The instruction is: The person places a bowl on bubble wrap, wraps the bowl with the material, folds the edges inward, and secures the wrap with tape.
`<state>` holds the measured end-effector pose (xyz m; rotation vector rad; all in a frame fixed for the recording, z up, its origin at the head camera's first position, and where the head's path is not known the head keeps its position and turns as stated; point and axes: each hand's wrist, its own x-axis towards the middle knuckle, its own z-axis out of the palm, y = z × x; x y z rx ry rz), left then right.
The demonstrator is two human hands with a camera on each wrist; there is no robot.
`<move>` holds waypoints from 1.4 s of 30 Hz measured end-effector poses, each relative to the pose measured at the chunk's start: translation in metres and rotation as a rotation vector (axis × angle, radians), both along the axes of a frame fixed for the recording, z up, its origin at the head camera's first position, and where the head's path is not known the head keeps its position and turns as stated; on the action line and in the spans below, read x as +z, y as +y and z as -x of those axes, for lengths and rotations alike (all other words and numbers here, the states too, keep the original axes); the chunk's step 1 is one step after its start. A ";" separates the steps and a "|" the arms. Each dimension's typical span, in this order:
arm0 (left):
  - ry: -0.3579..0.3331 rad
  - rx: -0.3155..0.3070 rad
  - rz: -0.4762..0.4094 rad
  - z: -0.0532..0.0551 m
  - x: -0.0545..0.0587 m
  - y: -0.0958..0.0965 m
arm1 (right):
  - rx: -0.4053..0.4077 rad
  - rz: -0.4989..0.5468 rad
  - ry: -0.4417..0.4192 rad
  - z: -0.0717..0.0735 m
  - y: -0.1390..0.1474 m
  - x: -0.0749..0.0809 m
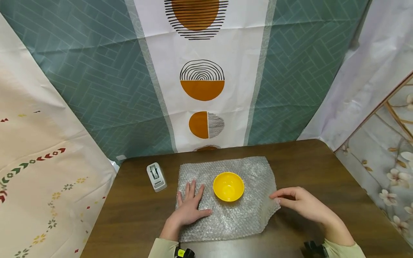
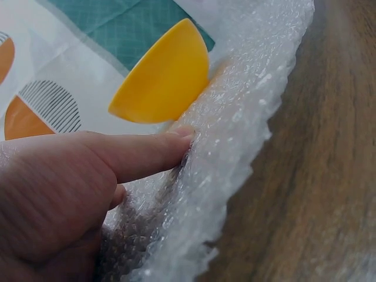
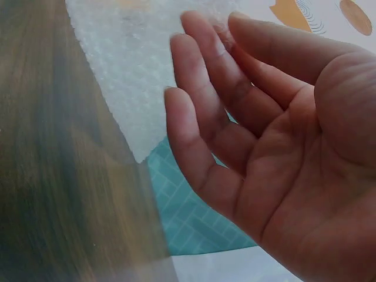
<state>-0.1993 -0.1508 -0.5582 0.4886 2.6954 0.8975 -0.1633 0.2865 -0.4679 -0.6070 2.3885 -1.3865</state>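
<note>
A yellow bowl (image 1: 228, 187) stands upright on a sheet of clear bubble wrap (image 1: 226, 225) laid over the table. Flat on the left part of the sheet rests my left hand (image 1: 188, 210), fingers spread and thumb towards the bowl. In the left wrist view its thumb presses the bubble wrap (image 2: 235, 135) near the bowl (image 2: 164, 76). My right hand (image 1: 303, 204) pinches the sheet's right edge between thumb and fingertips, and that edge is lifted. The right wrist view shows the raised bubble wrap (image 3: 126, 76) beyond the fingers of the right hand (image 3: 264, 135).
On the brown wooden table (image 1: 129, 215), left of the sheet, lies a small white device (image 1: 156, 177) with a dark slot. Behind the table's far edge hangs a green and white patterned cloth (image 1: 206, 50). A floral curtain (image 1: 393, 193) hangs on the right.
</note>
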 end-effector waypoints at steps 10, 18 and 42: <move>-0.005 0.007 0.012 -0.003 0.005 0.001 | -0.041 0.062 0.042 -0.001 -0.009 -0.004; 0.017 -0.012 -0.017 0.000 0.007 0.000 | -0.074 0.082 0.080 0.001 -0.020 -0.002; 0.012 -0.018 -0.022 -0.003 0.006 -0.001 | -0.189 0.156 0.181 0.024 -0.086 -0.008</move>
